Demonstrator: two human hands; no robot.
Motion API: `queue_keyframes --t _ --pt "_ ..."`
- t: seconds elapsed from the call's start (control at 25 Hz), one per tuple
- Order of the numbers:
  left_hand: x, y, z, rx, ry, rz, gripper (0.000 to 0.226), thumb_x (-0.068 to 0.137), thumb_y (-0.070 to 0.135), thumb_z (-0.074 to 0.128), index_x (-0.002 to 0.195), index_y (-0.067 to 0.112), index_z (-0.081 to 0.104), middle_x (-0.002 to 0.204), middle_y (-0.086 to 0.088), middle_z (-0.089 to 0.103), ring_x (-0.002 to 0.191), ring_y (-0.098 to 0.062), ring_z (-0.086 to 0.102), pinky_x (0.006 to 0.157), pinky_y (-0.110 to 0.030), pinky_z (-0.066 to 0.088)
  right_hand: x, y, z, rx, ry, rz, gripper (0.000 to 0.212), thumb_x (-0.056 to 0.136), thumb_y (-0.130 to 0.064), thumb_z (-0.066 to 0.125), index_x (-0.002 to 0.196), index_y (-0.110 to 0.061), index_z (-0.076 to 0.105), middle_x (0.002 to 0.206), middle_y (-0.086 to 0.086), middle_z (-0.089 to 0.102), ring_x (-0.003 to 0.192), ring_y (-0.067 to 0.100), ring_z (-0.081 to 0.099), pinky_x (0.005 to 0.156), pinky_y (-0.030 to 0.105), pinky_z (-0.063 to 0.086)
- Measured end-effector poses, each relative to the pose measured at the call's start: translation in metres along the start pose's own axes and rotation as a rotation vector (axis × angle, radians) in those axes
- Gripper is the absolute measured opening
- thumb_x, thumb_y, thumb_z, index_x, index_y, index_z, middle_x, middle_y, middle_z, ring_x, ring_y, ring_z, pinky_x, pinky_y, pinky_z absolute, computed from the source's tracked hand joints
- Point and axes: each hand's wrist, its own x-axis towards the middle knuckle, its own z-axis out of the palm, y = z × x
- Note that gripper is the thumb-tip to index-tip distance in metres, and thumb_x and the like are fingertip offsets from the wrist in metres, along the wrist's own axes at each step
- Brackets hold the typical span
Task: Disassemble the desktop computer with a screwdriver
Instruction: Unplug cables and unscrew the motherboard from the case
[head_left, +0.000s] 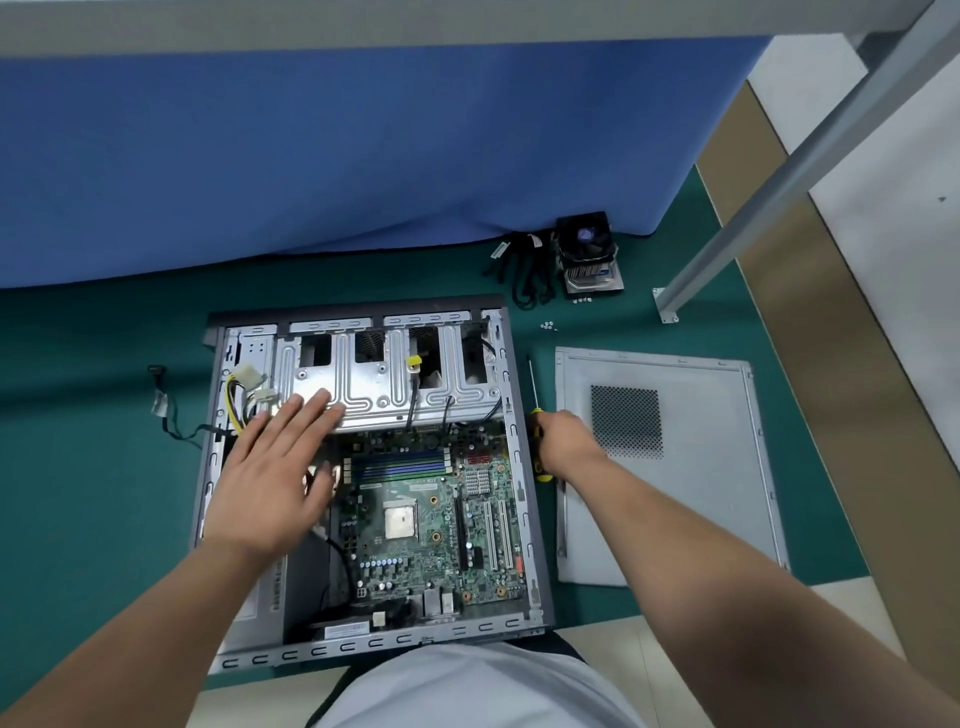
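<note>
Left hand (270, 467) flat and unclenched over the open computer case (514, 452); screwdriver (535, 415) grasped in right hand (563, 441).

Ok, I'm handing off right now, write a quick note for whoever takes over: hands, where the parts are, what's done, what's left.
Left hand: open, flat over the case, fingertips on the metal drive cage.
Right hand: grips the screwdriver just outside the case's right wall, tip pointing away.
Done: side panel is off, lying right of the case; cooler fan and loose cables are set by the blue divider; a few screws lie near them.
Left: motherboard with bare processor, drive cage and wiring are in the case.
</note>
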Motion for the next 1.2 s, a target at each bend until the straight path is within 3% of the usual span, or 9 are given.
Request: queue_keyframes --t 0.32,0.48,0.56,0.64,0.76,0.88,0.96,1.08,1.2 --pt "0.001 0.001 -0.002 -0.031 0.019 0.002 0.073 0.092 0.035 0.042 0.162 0.037 0.022 0.169 0.013 0.021 0.157 -0.008 0.013 0.129 -0.042 0.010 0.003 0.006 0.009 -0.013 0.016 0.042 0.059 0.087 0.007 0.053 0.140 -0.018 0.054 0.129 0.013 0.041 0.105 0.035 0.057 0.082 0.036 0.054" --pt "0.000 0.000 -0.002 -0.035 0.014 0.009 0.074 0.091 0.038 0.042 0.162 0.038 0.020 0.169 0.014 0.020 0.157 -0.008 0.011 0.129 -0.040 0.007 -0.014 0.004 -0.007 0.054 0.013 0.032 0.065 0.093 -0.008 0.054 0.153 -0.031 0.041 0.140 0.011 0.041 0.106 0.030 0.060 0.084 0.040 0.058" --pt "-0.001 -0.001 -0.003 -0.032 0.011 0.018 0.074 0.091 0.040 0.041 0.162 0.038 0.021 0.169 0.014 0.019 0.157 -0.008 0.011 0.129 -0.041 0.007 -0.030 -0.002 -0.021 0.161 0.137 0.010 0.057 0.099 -0.022 0.056 0.154 -0.029 0.041 0.143 0.011 0.044 0.107 0.027 0.063 0.091 0.040 0.056" --pt "-0.001 0.000 -0.003 -0.048 0.031 0.019 0.071 0.091 0.039 0.041 0.161 0.036 0.025 0.169 0.013 0.021 0.157 -0.009 0.013 0.129 -0.041 0.009 -0.053 -0.014 -0.038 0.318 0.345 -0.063 0.046 0.101 -0.030 0.057 0.146 -0.024 0.049 0.134 0.006 0.054 0.105 0.018 0.063 0.096 0.037 0.052" --pt "-0.008 0.000 0.000 -0.135 0.125 0.030 0.059 0.094 0.031 0.045 0.153 0.030 0.042 0.160 0.010 0.038 0.152 -0.015 0.029 0.127 -0.041 0.016 -0.102 -0.046 -0.052 0.543 0.571 -0.266 0.028 0.097 -0.035 0.058 0.124 -0.031 0.060 0.105 -0.012 0.064 0.088 0.000 0.061 0.079 0.014 0.048" --pt "-0.021 -0.001 0.001 -0.183 0.205 0.098 0.035 0.091 0.018 0.060 0.126 0.022 0.060 0.129 0.002 0.055 0.127 -0.024 0.049 0.112 -0.042 0.035 -0.139 -0.080 -0.038 0.454 0.390 -0.451 0.019 0.097 -0.041 0.056 0.115 -0.037 0.062 0.100 -0.021 0.060 0.092 -0.005 0.060 0.076 0.007 0.047" --pt "-0.031 0.000 -0.004 -0.089 0.106 0.215 0.022 0.092 0.023 0.060 0.113 0.024 0.065 0.117 0.005 0.060 0.117 -0.022 0.055 0.107 -0.041 0.038 -0.144 -0.099 -0.016 0.280 0.164 -0.503 0.020 0.100 -0.040 0.056 0.117 -0.034 0.064 0.108 -0.017 0.058 0.092 -0.003 0.059 0.082 0.014 0.050" --pt "-0.027 0.009 -0.019 0.208 -0.333 0.248 0.032 0.099 0.039 0.044 0.120 0.031 0.067 0.124 0.009 0.063 0.119 -0.019 0.056 0.101 -0.040 0.038 -0.143 -0.116 0.013 0.169 0.019 -0.472 0.023 0.101 -0.039 0.057 0.119 -0.027 0.065 0.113 -0.010 0.056 0.090 0.006 0.060 0.086 0.033 0.054" --pt "-0.009 0.026 -0.032 0.476 -0.614 0.257 0.034 0.098 0.030 0.051 0.128 0.024 0.064 0.133 0.002 0.061 0.126 -0.024 0.052 0.104 -0.044 0.038 -0.141 -0.117 0.027 0.094 0.038 -0.454 0.025 0.102 -0.040 0.056 0.121 -0.028 0.065 0.113 -0.010 0.055 0.091 0.007 0.056 0.078 0.026 0.049"
